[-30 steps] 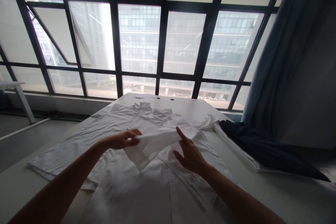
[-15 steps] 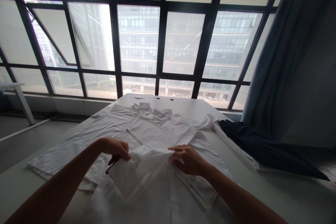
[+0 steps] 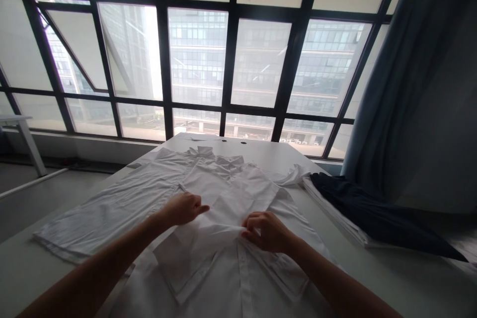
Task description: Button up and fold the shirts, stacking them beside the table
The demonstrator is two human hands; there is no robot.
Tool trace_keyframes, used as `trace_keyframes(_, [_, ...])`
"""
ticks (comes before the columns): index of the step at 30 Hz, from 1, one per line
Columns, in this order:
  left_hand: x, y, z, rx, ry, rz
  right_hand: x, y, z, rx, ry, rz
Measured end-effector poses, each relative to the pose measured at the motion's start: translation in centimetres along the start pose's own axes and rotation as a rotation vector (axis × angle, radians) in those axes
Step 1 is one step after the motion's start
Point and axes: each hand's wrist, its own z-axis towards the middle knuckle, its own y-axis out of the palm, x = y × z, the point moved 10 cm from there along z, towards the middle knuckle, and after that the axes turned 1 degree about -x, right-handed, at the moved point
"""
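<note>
A white shirt [image 3: 208,278] lies spread before me, its button strip running toward me and a folded panel lying across the middle. My right hand [image 3: 267,231] has its fingers curled and pinches the upper edge of that panel, which is slightly raised. To its left, my left hand [image 3: 191,207] is closed over the same shirt, thumb and forefinger at the cloth; the fabric in its grip is mostly hidden. More white garments [image 3: 126,203] lie wrinkled beyond and to the left, touching the shirt.
The white table [image 3: 276,151] reaches to the window wall, with two dark round holes near its far end. On the right lies dark navy cloth [image 3: 365,208] over a white folded stack [image 3: 335,213]. A blue curtain [image 3: 387,109] hangs behind. Another white table [image 3: 30,144] stands far left.
My left hand has moved right and away from me, leaving the panel's left corner, which now lies lower. My right hand has shifted slightly nearer, its fingers more tightly curled.
</note>
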Motion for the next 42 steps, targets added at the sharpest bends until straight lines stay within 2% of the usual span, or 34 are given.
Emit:
trace_keyframes(1, [0.9, 0.5, -0.1, -0.024, 0.038, -0.016, 0.0, 0.2, 0.0, -0.011, -0.005, 0.026])
trace_keyframes(3, [1.7, 2.1, -0.5, -0.166, 0.055, -0.057, -0.1, 0.6, 0.1, -0.028, -0.028, 0.078])
trace_keyframes(6, [1.1, 3.4, -1.1, -0.314, 0.017, -0.125, -0.6, 1.0, 0.4, -0.012, -0.076, 0.058])
trace_keyframes(9, [0.6, 3.6, -1.1, -0.370, -0.003, -0.197, -1.2, 1.4, 0.9, 0.032, -0.111, -0.068])
trace_keyframes(15, [1.9, 3.5, -0.8, -0.337, 0.077, -0.211, -4.8, 2.7, 1.8, 0.053, -0.270, -0.240])
trace_keyframes(18, [1.8, 3.8, -0.6, -0.324, 0.101, -0.220, -7.1, 3.2, 2.3, 0.041, -0.345, -0.284])
trace_keyframes(23, [1.0, 3.6, -0.6, -0.355, 0.155, -0.249, -10.1, 3.0, 3.5, 0.037, -0.378, -0.282])
trace_keyframes(27, [0.7, 3.1, -1.1, -0.392, 0.182, -0.196, -12.2, 3.1, 3.3, 0.016, -0.387, -0.226])
trace_keyframes(29, [1.3, 2.6, -1.2, -0.342, 0.206, -0.120, -13.2, 3.7, 2.8, -0.059, -0.431, -0.179])
trace_keyframes(31, [2.5, 1.6, -1.0, -0.201, 0.252, -0.051, -13.4, 3.9, 2.6, -0.120, -0.457, -0.086])
trace_keyframes(33, [4.2, 1.0, -1.0, -0.042, 0.327, -0.037, -12.3, 3.0, 3.0, -0.101, -0.418, 0.037])
trace_keyframes(35, [5.9, 1.5, -1.1, 0.037, 0.431, -0.065, -9.6, 1.6, 4.1, -0.027, -0.317, 0.125])
trace_keyframes(38, [7.2, 3.3, -1.4, 0.044, 0.544, -0.091, -3.2, 0.6, 6.0, 0.055, -0.082, 0.085])
trace_keyframes(42, [7.5, 5.3, -1.9, -0.017, 0.635, -0.115, 6.0, 2.1, 7.0, -0.021, 0.200, -0.080])
